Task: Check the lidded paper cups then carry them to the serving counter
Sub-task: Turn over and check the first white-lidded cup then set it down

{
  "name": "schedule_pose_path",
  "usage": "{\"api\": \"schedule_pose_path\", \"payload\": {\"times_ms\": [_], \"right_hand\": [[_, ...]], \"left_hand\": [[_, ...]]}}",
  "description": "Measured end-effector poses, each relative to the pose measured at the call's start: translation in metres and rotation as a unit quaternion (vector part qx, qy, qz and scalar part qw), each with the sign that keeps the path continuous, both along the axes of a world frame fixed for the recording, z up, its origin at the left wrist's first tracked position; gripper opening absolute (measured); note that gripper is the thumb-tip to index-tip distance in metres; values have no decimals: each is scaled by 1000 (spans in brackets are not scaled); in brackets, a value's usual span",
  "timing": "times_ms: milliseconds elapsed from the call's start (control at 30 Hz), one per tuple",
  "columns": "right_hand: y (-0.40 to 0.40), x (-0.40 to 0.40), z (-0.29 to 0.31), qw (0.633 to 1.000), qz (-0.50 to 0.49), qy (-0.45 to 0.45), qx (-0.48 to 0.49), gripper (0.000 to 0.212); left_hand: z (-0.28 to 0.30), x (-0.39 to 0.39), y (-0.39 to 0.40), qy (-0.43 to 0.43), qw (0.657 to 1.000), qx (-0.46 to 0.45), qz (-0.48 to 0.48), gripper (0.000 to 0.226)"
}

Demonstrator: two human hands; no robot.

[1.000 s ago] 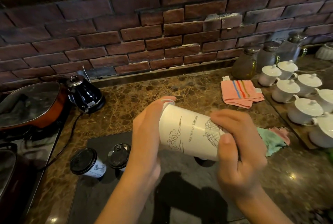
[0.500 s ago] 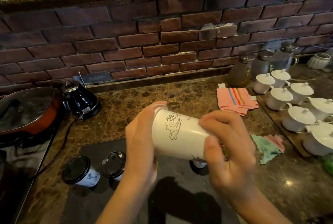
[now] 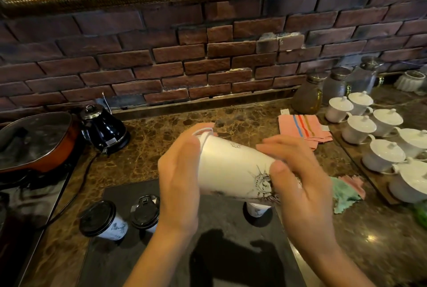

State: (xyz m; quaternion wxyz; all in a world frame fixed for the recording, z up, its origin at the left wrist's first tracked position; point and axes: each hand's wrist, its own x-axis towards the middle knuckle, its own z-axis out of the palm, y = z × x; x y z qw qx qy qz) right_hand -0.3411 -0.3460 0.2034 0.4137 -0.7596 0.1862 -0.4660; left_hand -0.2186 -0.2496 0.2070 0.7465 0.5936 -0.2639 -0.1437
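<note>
Head view: you've got a white paper cup (image 3: 233,166) held on its side above the dark mat (image 3: 221,240), both hands on it. Your left hand (image 3: 179,182) wraps the wide rim end, palm against the cup, fingers curled round the far side; the rim (image 3: 203,131) shows above the thumb side. Your right hand (image 3: 298,176) grips the narrow base end, fingers (image 3: 277,142) curled over the top and thumb (image 3: 280,172) pressed on the printed side. The print near your thumb is a crowned statue head. The right hand is motion-blurred, so I cannot tell the exact finger contact. Whether this cup has a lid on, I cannot tell.

On the mat below: two cups with black lids stand at the left edge, upright, just beside each other, the left lidded cup (image 3: 101,219) and the second lidded cup (image 3: 145,214), which your left wrist partly covers. A third cup (image 3: 256,209) sits under the held one, mostly hidden, only its lower part visible.

Around it on the brown marble counter (image 3: 143,155): black kettle (image 3: 104,128) back left, red pan with glass lid (image 3: 34,139) beside it on the left. Folded pink striped cloth (image 3: 300,127) back right, crumpled green and pink cloth (image 3: 346,192) near your right hand. White lidded teacups (image 3: 383,148) on a wooden tray at right, glass jars (image 3: 309,95) behind them against the brick wall (image 3: 161,56).
</note>
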Motion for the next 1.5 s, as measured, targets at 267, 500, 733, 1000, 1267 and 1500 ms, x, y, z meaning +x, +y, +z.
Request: {"api": "schedule_pose_path", "payload": {"times_ms": [267,500,733,1000,1267,1500], "right_hand": [[11,-2,-5,961,-16,-18,275,28],[5,-14,-2,973,95,193,88,59],[6,-28,7,962,138,110,210,62],[23,-15,3,749,280,50,599,67],[35,-16,0,944,88,271,169,72],[29,-20,-2,745,322,18,583,70]], "left_hand": [[1,-1,6,-167,985,-2,-31,40],[14,21,8,-143,988,58,-31,40],[16,12,16,66,994,-56,-74,39],[2,-4,17,153,969,-93,-170,69],[-4,-7,19,132,985,-47,-98,67],[-3,-6,23,197,955,-125,-181,71]]}}
